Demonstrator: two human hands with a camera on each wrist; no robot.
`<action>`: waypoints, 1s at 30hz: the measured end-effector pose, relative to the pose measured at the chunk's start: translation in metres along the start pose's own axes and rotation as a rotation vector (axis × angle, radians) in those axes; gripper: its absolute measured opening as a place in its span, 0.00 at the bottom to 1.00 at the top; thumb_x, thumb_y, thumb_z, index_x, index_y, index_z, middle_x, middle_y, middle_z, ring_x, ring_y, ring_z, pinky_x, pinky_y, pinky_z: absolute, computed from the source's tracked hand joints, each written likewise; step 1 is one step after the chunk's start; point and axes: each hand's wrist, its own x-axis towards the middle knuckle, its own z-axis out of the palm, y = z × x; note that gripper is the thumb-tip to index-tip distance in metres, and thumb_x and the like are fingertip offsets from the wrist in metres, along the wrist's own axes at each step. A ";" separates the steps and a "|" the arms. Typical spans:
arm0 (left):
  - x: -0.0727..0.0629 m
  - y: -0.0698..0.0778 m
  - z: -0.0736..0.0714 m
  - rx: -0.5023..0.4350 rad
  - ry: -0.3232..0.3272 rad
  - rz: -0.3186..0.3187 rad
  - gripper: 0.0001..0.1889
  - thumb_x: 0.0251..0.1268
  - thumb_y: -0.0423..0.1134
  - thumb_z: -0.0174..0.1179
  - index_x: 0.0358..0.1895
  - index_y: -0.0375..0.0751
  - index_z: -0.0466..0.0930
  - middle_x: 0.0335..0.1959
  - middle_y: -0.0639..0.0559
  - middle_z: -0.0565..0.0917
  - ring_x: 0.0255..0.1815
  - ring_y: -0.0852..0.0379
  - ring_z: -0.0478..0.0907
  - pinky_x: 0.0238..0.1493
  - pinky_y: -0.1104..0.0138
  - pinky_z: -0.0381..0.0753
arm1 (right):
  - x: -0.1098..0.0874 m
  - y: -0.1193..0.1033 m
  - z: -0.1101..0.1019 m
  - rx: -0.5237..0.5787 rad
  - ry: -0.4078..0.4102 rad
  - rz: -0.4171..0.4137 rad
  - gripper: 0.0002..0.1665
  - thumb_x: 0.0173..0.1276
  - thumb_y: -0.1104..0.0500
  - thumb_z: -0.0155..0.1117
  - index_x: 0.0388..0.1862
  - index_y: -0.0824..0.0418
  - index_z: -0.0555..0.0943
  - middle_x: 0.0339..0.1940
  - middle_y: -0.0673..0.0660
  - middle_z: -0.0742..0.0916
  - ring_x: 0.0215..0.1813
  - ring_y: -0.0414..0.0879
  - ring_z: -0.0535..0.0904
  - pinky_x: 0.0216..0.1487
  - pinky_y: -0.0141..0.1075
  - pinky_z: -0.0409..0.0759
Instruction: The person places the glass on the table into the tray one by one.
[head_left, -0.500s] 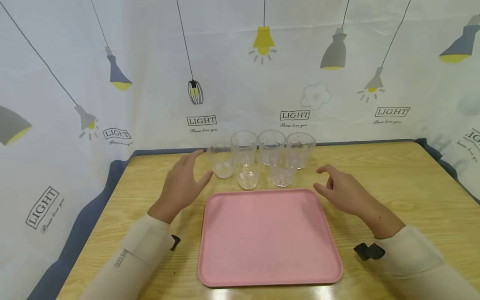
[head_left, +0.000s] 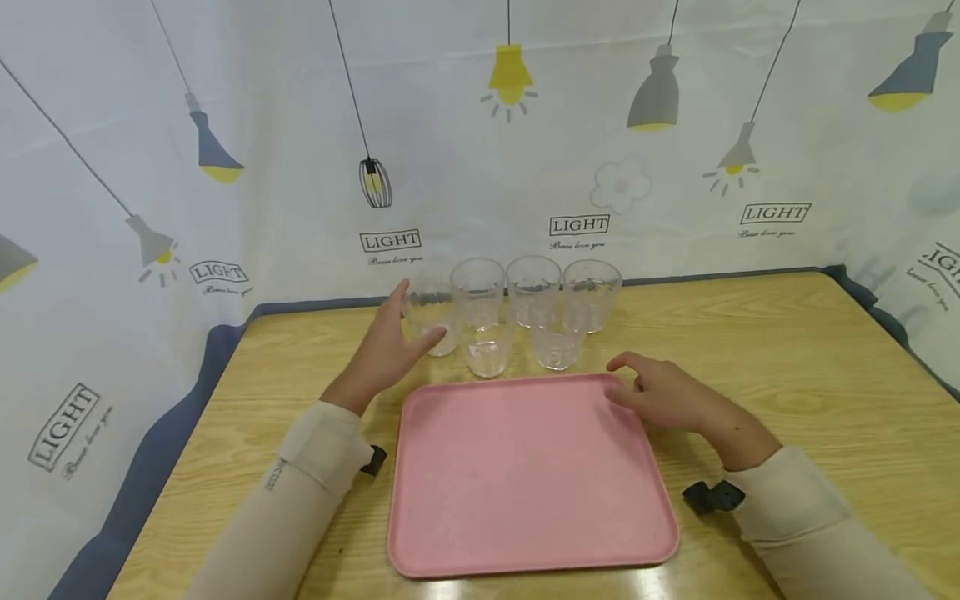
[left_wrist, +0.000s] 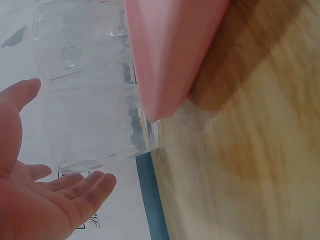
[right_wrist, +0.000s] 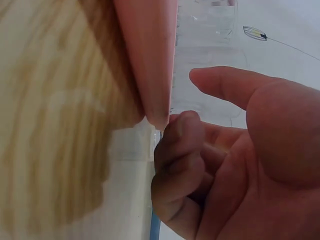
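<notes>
At the left end of a group of clear drinking glasses, my left hand reaches around the leftmost glass. In the left wrist view its fingers and thumb lie spread beside the clear wall, not closed round it. My right hand is at the far right corner of a pink tray, overlapping the corner in the head view. Its fingers are loosely bent, with nothing held. Two more glasses stand in front, a middle one and a right one.
Behind them, three glasses line the back, the rightmost one included. All stand on a wooden table just beyond the tray's far edge. A white curtain printed with lamps hangs behind the table and along its sides.
My left hand has moved rightward to the leftmost glass, its thumb now overlapping it. My right hand has shifted left, over the tray's far right corner. The head view has tilted slightly.
</notes>
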 end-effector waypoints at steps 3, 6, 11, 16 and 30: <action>0.001 0.000 0.000 0.000 0.008 0.002 0.55 0.65 0.64 0.61 0.82 0.53 0.32 0.82 0.42 0.48 0.78 0.37 0.56 0.74 0.40 0.60 | 0.000 0.002 0.001 -0.009 -0.011 0.014 0.28 0.75 0.51 0.58 0.67 0.64 0.69 0.18 0.51 0.74 0.19 0.43 0.69 0.23 0.37 0.71; 0.002 -0.001 0.000 -0.002 0.008 -0.001 0.55 0.64 0.63 0.61 0.82 0.52 0.32 0.82 0.42 0.48 0.78 0.37 0.57 0.73 0.40 0.62 | 0.000 0.005 0.002 0.001 -0.035 0.026 0.28 0.76 0.52 0.58 0.68 0.63 0.68 0.17 0.52 0.75 0.16 0.44 0.71 0.22 0.38 0.72; 0.005 -0.003 0.002 -0.032 -0.005 -0.041 0.57 0.63 0.65 0.61 0.82 0.52 0.31 0.82 0.44 0.48 0.77 0.38 0.59 0.71 0.41 0.66 | -0.001 0.007 0.002 0.035 -0.078 0.030 0.29 0.75 0.58 0.58 0.71 0.62 0.65 0.17 0.53 0.77 0.14 0.46 0.73 0.20 0.40 0.76; 0.008 -0.002 0.001 -0.037 -0.018 -0.088 0.59 0.60 0.67 0.62 0.82 0.53 0.29 0.82 0.44 0.51 0.77 0.39 0.60 0.71 0.42 0.66 | -0.002 0.009 0.002 0.058 -0.109 0.027 0.32 0.74 0.61 0.59 0.73 0.62 0.62 0.20 0.55 0.78 0.16 0.46 0.76 0.21 0.41 0.79; 0.020 0.001 0.004 -0.040 -0.004 -0.061 0.61 0.59 0.61 0.68 0.82 0.50 0.29 0.78 0.39 0.59 0.72 0.36 0.68 0.69 0.44 0.70 | -0.001 0.016 0.004 0.131 -0.156 0.013 0.34 0.76 0.62 0.56 0.76 0.62 0.56 0.24 0.56 0.79 0.18 0.47 0.75 0.22 0.41 0.78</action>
